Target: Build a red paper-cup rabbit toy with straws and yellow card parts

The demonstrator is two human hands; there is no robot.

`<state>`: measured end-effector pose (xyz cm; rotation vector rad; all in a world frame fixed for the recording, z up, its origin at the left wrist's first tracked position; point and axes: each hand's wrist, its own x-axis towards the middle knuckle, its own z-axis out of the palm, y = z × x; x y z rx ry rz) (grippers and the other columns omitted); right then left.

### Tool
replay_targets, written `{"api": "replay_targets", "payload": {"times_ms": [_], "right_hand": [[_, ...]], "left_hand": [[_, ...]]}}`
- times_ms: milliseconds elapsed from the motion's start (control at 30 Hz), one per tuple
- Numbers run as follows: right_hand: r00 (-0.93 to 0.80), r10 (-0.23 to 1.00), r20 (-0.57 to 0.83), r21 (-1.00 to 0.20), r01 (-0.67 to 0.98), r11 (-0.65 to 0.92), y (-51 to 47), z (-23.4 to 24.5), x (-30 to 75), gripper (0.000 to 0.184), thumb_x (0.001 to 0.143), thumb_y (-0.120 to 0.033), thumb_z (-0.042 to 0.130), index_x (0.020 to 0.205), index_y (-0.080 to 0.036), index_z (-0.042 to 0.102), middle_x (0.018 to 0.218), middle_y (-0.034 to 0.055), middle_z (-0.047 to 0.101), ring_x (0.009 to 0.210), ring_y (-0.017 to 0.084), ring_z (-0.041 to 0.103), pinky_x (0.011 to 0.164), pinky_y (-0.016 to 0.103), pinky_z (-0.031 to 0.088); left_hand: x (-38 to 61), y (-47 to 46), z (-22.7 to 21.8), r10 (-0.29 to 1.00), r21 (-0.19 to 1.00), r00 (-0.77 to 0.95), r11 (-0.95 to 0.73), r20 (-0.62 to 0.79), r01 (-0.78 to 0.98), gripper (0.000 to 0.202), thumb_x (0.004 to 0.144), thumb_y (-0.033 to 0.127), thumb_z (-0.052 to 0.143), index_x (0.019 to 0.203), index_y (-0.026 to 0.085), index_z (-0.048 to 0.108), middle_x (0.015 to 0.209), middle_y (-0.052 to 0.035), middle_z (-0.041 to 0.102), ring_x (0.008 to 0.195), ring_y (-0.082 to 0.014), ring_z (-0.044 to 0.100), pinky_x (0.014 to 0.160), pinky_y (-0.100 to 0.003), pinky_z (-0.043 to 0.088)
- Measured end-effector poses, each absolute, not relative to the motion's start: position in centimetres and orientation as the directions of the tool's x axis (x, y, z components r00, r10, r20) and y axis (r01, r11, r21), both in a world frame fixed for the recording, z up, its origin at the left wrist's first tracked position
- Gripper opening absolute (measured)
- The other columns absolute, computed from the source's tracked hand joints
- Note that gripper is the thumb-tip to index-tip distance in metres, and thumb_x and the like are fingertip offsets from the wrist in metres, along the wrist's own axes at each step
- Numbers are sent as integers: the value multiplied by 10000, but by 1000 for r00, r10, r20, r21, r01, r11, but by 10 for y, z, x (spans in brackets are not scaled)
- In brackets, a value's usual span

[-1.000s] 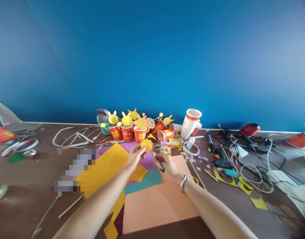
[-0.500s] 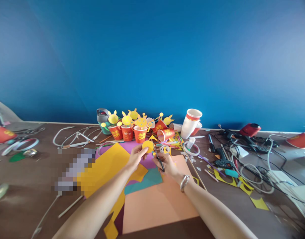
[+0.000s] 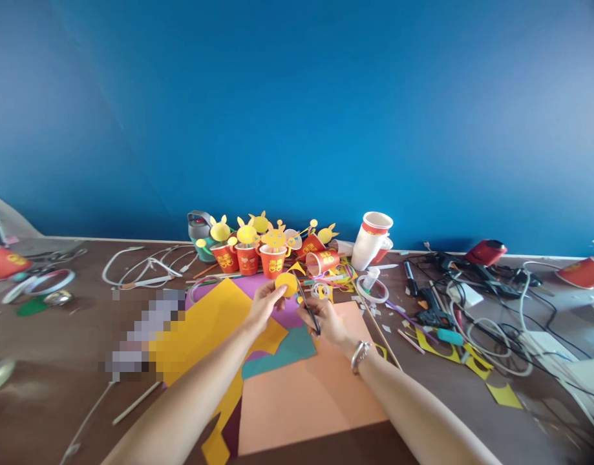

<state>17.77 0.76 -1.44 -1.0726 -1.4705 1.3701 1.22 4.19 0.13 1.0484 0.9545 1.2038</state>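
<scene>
My left hand (image 3: 264, 303) pinches a small yellow paper disc (image 3: 286, 283) and holds it up above the coloured sheets. My right hand (image 3: 326, 319), a bracelet on its wrist, is closed round a thin dark pen (image 3: 307, 309) whose tip points up at the disc's right edge. Under both hands lie a yellow sheet (image 3: 207, 326), a purple sheet (image 3: 258, 284), a teal piece (image 3: 289, 349) and a large orange sheet (image 3: 311, 394). Just beyond the disc stand red paper cups (image 3: 248, 258) with yellow animal heads on sticks.
A stack of white cups (image 3: 370, 240) leans at the back. Right of the sheets lie a black glue gun (image 3: 435, 310), tangled cables (image 3: 490, 323), yellow scraps (image 3: 476, 365) and a tape roll (image 3: 373, 290). On the left are white cords (image 3: 141, 265), tape rings (image 3: 39, 284) and a pixelated patch.
The disc has shifted very slightly in my left hand between frames. Both hands stay in nearly the same place.
</scene>
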Motion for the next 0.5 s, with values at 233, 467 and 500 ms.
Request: {"api": "replay_targets", "payload": {"times_ms": [233,467,500], "right_hand": [[-289,957,11,-998,62,30,6,-12,178,294,727,-404,697,676,-180,513,458,-74,438,341,62,401,315,174,319],[-302,953,-22,-999,33,-13,5,-6,178,286,721,-413,699,739,-172,545,474,-67,453,364,66,416,330,176,318],[-304,952,-27,-999,24,-21,5,-5,178,286,719,-411,701,749,-172,546,478,-67,454,366,67,418,330,175,315]], "left_hand": [[11,43,0,993,969,121,38,-8,-246,353,706,471,700,799,135,639,626,-10,667,385,-49,463,384,-189,286],[13,39,6,991,975,135,35,-5,-220,376,694,486,712,805,139,621,584,-5,660,384,-62,471,390,-194,310],[14,38,7,990,976,138,35,-5,-216,377,694,488,711,804,139,619,586,-7,663,385,-63,474,392,-194,313]]}}
